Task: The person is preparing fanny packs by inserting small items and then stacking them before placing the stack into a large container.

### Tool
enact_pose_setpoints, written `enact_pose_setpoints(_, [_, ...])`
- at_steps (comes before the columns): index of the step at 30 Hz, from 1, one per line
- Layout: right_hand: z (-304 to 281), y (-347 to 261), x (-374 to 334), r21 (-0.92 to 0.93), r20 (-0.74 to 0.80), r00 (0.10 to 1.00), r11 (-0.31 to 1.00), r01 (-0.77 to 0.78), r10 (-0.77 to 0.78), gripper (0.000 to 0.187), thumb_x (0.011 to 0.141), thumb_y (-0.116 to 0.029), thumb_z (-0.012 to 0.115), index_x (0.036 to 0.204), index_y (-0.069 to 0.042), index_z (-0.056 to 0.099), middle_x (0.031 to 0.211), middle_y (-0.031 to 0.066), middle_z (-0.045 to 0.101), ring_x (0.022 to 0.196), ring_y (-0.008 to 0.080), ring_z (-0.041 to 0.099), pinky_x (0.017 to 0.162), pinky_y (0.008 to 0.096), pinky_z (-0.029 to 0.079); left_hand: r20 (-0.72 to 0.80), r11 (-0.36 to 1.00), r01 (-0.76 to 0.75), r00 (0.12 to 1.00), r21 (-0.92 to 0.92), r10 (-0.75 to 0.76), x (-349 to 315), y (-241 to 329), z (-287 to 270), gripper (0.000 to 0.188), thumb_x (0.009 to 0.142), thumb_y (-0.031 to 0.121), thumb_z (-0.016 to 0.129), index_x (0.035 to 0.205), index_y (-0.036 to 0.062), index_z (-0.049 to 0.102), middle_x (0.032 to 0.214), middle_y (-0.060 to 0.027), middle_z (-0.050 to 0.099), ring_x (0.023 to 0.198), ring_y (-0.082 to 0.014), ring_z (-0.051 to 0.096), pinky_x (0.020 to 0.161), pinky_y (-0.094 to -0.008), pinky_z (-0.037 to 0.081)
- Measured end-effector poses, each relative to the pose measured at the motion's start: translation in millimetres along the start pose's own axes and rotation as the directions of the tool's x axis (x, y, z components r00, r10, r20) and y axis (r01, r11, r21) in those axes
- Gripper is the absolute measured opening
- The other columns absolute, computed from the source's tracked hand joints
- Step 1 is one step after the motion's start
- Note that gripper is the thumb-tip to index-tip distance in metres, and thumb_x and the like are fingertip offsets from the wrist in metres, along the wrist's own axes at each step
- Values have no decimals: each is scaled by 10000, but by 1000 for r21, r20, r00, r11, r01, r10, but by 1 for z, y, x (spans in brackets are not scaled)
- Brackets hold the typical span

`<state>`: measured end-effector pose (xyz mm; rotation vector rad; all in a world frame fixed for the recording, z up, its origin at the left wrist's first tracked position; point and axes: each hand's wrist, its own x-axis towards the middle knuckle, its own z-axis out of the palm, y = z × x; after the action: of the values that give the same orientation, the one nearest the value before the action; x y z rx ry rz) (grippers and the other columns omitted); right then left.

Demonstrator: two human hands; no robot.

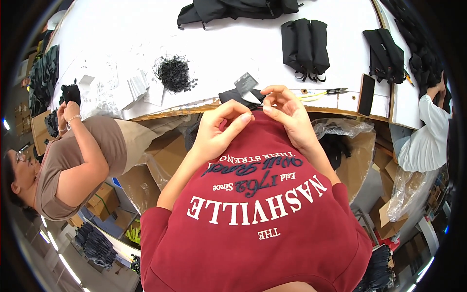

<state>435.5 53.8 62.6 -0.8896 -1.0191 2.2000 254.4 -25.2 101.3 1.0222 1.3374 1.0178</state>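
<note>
My left hand (216, 131) and my right hand (287, 114) meet fingertip to fingertip over the front edge of the white table (219, 34), above my red printed shirt. Just beyond the fingers lies a small black fabric piece (231, 95) with a grey tag (245, 82). My right thumb and forefinger curl down onto the near edge of that piece. My left forefinger stretches toward the right hand; whether anything is pinched in the left fingers is too small to tell.
On the table lie a heap of thin black strings (172, 73), white paper tags (138, 86), folded black garments (305, 46), a dark phone (366, 93) and thread snips (333, 91). A person in brown (73, 160) works at left, another in white (428, 131) at right. Cardboard boxes (357, 160) stand below.
</note>
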Motion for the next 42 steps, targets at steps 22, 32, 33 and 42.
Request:
enact_pose_setpoints(22, [-15, -12, 47, -827, 482, 876, 344, 444, 29, 136, 781, -140, 668, 900, -85, 703, 855, 56, 622, 889, 248, 556, 790, 355, 444, 105, 999, 51, 993, -18, -49, -33, 6, -9, 146, 907, 103, 582, 910, -39, 616, 811, -62, 646, 725, -86, 598, 666, -217, 462])
enact_pose_setpoints(32, [-5, -7, 24, -729, 154, 988, 678, 96, 26, 125, 777, -73, 695, 895, -40, 669, 816, 22, 650, 755, 111, 585, 746, 275, 451, -43, 990, -2, 999, 138, 8, -16, -5, -4, 102, 907, 115, 584, 888, 17, 601, 684, -4, 611, 592, -17, 486, 511, -187, 342])
enact_pose_setpoints(33, [-2, -7, 19, -530, 90, 993, 848, -13, 72, 115, 789, -112, 704, 878, -44, 679, 806, 1, 655, 715, 75, 564, 694, 232, 439, -58, 985, 12, 998, 170, -2, -13, -3, -4, 96, 905, 96, 581, 894, 2, 600, 740, -11, 623, 633, -26, 512, 570, -182, 371])
enact_pose_setpoints(42, [17, -11, 5, -127, 15, 986, 978, -164, 167, 164, 834, -164, 699, 918, -25, 679, 832, 5, 661, 757, 48, 580, 726, 196, 461, -130, 966, 22, 991, 259, 12, -9, -2, -3, 72, 881, 80, 618, 885, 8, 612, 635, 53, 515, 571, -12, 399, 516, -185, 282])
